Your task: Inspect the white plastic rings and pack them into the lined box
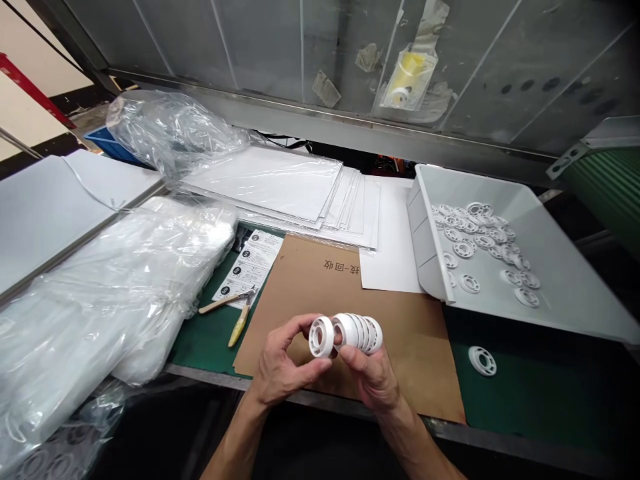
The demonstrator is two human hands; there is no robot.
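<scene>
My left hand [280,363] pinches a white plastic ring [321,337] by its rim, held just left of a short stack of like rings [361,333]. My right hand [373,377] grips that stack from below, fingers wrapped around it. Both hands hover above a brown cardboard sheet [400,320] near the front table edge. One loose white ring [483,361] lies on the green mat to the right.
A tilted white bin [565,280] at the right holds several white rings. White sheets [280,180] are stacked at the back. Clear plastic bags [115,280] pile up at the left. Cutters with yellow handles [239,313] lie by printed labels [250,263].
</scene>
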